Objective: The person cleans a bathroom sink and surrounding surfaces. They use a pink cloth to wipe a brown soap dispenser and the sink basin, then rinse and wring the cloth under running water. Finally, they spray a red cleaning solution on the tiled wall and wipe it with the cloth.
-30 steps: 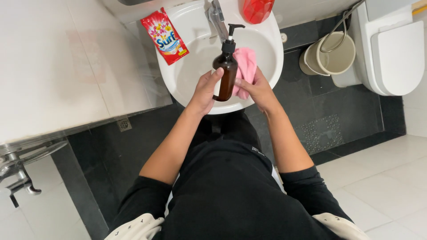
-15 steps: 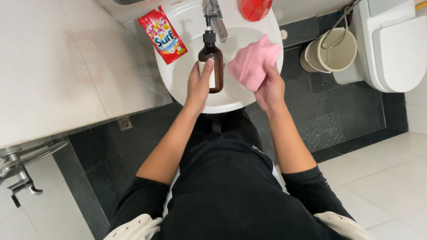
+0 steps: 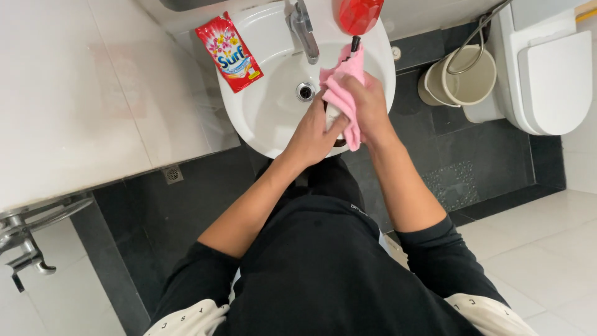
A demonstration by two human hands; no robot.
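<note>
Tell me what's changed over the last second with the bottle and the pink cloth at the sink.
The right hand brought the pink cloth from beside the brown pump bottle over onto it, so the cloth now covers most of the bottle. The left hand kept its grip on the bottle, which shifted right over the basin. The red sachet, tap and bin stayed put.

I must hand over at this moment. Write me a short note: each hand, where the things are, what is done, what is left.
Left hand: holds the brown pump bottle over the white sink.
Right hand: presses the pink cloth around the bottle; only the pump tip shows.
Nearby: red sachet on the sink rim, tap behind.
Done: cloth is on the bottle.
Left: probably finish wiping and set it down.
</note>
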